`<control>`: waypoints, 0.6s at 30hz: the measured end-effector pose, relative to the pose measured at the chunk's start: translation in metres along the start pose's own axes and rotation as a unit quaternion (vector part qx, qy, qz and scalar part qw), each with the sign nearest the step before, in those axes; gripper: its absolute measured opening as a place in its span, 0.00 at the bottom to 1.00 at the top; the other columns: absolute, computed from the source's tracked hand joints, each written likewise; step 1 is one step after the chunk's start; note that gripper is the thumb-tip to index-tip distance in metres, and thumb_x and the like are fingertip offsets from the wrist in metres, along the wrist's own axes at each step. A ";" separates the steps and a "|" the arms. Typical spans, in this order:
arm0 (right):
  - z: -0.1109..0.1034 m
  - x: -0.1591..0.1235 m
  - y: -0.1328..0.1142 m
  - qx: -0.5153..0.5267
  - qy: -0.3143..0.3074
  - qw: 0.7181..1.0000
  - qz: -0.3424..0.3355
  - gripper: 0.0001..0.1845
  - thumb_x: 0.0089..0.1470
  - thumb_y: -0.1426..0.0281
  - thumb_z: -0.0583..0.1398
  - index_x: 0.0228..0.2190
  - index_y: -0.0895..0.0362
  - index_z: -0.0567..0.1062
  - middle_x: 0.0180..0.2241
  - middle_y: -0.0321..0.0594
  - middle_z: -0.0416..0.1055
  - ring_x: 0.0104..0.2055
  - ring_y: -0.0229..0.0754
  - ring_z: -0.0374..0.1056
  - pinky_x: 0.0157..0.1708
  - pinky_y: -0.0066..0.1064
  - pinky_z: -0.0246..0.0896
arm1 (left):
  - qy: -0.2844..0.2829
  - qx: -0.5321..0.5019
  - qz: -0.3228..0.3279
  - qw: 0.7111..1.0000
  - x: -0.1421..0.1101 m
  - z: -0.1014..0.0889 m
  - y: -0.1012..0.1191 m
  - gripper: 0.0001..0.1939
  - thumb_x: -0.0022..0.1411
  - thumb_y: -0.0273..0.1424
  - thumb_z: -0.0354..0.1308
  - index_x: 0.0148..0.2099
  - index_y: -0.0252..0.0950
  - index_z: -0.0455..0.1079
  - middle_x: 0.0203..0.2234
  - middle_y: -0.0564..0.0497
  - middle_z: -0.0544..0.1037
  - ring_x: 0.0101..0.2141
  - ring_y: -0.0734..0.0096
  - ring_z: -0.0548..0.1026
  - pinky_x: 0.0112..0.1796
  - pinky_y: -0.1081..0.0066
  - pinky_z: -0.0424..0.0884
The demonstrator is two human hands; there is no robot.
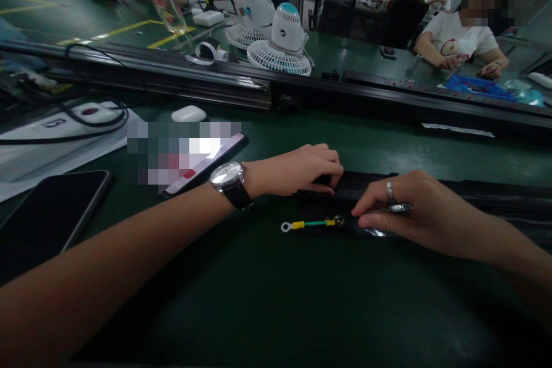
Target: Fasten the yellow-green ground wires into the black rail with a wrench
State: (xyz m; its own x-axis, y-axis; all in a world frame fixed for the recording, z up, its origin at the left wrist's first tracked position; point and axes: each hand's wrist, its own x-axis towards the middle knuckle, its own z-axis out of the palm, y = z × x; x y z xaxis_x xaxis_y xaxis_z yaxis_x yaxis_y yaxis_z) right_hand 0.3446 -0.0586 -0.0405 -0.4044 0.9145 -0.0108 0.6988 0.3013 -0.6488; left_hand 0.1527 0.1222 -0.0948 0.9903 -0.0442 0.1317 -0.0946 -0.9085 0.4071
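A long black bar-shaped part (474, 192) lies across the dark green table (259, 299). My left hand (297, 169), with a wristwatch (230, 181) on its wrist, is curled over the bar's left end. My right hand (414, 213), wearing a ring, is closed with its fingertips pressed on the bar's front edge, over a shiny bit I cannot name. A short green wire (314, 223) with yellow sleeves and a ring terminal sticks out leftward from under those fingertips.
A lit phone (207, 164) and a dark phone (52, 213) lie at the left, with papers (38, 149), a black cable and a white earbud case (188, 113). A black rail (345, 95) crosses behind. Two white fans (280, 40) and seated people are beyond it.
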 end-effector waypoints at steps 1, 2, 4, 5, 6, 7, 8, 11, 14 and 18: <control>-0.001 0.000 0.000 0.005 0.000 1.000 0.008 0.04 0.64 0.70 0.64 0.38 0.53 0.82 0.33 0.32 0.81 0.30 0.34 0.75 0.30 0.24 0.65 | 0.000 0.000 0.001 1.000 0.000 0.000 0.000 0.04 0.70 0.33 0.62 0.43 0.38 0.72 0.45 0.48 0.75 0.46 0.62 0.69 0.47 0.65 0.63; -0.002 0.001 0.001 0.008 0.002 1.000 0.016 0.04 0.64 0.69 0.64 0.38 0.53 0.82 0.32 0.32 0.81 0.29 0.35 0.75 0.29 0.25 0.65 | 0.000 0.000 0.002 1.000 0.000 0.000 0.000 0.04 0.70 0.33 0.62 0.43 0.38 0.73 0.45 0.48 0.75 0.46 0.62 0.69 0.47 0.65 0.63; -0.003 0.001 0.002 0.011 0.017 0.999 0.026 0.04 0.63 0.68 0.65 0.38 0.52 0.82 0.31 0.32 0.81 0.30 0.36 0.76 0.29 0.26 0.65 | -0.001 -0.003 0.003 1.000 0.001 0.000 0.001 0.04 0.70 0.33 0.62 0.43 0.38 0.73 0.45 0.47 0.75 0.46 0.61 0.69 0.46 0.65 0.63; -0.004 0.001 0.002 0.012 0.029 0.999 0.029 0.04 0.63 0.67 0.65 0.38 0.52 0.82 0.31 0.32 0.81 0.30 0.37 0.76 0.29 0.27 0.66 | -0.002 -0.004 0.002 1.000 0.001 0.000 0.001 0.04 0.70 0.33 0.62 0.42 0.38 0.73 0.45 0.47 0.75 0.46 0.61 0.69 0.46 0.65 0.63; -0.004 0.001 0.002 0.013 0.044 0.998 0.033 0.04 0.63 0.67 0.65 0.37 0.52 0.82 0.31 0.32 0.81 0.30 0.37 0.77 0.29 0.27 0.66 | -0.002 -0.004 0.001 1.000 0.001 0.000 0.001 0.04 0.70 0.33 0.62 0.42 0.38 0.73 0.46 0.47 0.75 0.46 0.61 0.69 0.46 0.65 0.63; -0.004 0.001 0.002 0.014 0.061 0.997 0.038 0.04 0.63 0.67 0.65 0.37 0.52 0.82 0.30 0.32 0.81 0.30 0.37 0.76 0.28 0.27 0.65 | -0.003 -0.003 0.000 1.000 0.001 0.000 0.001 0.04 0.70 0.33 0.61 0.42 0.38 0.73 0.46 0.47 0.75 0.46 0.61 0.69 0.46 0.65 0.63; -0.003 0.001 0.002 0.014 0.078 0.996 0.044 0.04 0.63 0.67 0.65 0.37 0.52 0.81 0.28 0.31 0.81 0.28 0.36 0.76 0.28 0.26 0.65 | -0.003 -0.002 -0.001 1.000 0.001 0.000 0.001 0.04 0.70 0.33 0.61 0.42 0.39 0.74 0.46 0.47 0.75 0.45 0.61 0.69 0.46 0.65 0.63; 0.001 0.000 -0.001 0.008 0.132 0.990 0.058 0.05 0.64 0.69 0.63 0.35 0.53 0.79 0.23 0.28 0.78 0.23 0.33 0.74 0.24 0.24 0.63 | -0.001 -0.002 -0.002 1.000 0.001 0.000 0.001 0.04 0.70 0.33 0.61 0.42 0.39 0.74 0.46 0.47 0.74 0.45 0.61 0.69 0.46 0.65 0.63; 0.008 0.000 -0.005 -0.017 0.158 0.986 0.046 0.03 0.63 0.71 0.63 0.35 0.54 0.79 0.21 0.27 0.77 0.20 0.32 0.73 0.22 0.22 0.62 | 0.002 -0.009 0.002 1.000 0.001 0.000 0.000 0.03 0.70 0.32 0.62 0.42 0.38 0.74 0.45 0.47 0.75 0.45 0.61 0.69 0.46 0.64 0.63; 0.015 -0.001 -0.008 -0.054 0.159 0.986 -0.002 0.03 0.62 0.73 0.63 0.38 0.55 0.79 0.22 0.27 0.77 0.19 0.31 0.72 0.21 0.22 0.59 | 0.010 -0.017 0.007 1.000 0.001 0.001 0.000 0.02 0.69 0.31 0.62 0.41 0.39 0.73 0.44 0.48 0.75 0.45 0.62 0.70 0.46 0.64 0.63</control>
State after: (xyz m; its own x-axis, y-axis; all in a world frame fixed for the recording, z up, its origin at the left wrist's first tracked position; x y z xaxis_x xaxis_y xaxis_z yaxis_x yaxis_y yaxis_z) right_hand 0.3305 -0.0661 -0.0463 -0.2139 0.9467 0.2408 0.7630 0.3159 -0.5639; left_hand 0.1535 0.1223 -0.0955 0.9867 -0.0471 0.1558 -0.1115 -0.8932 0.4357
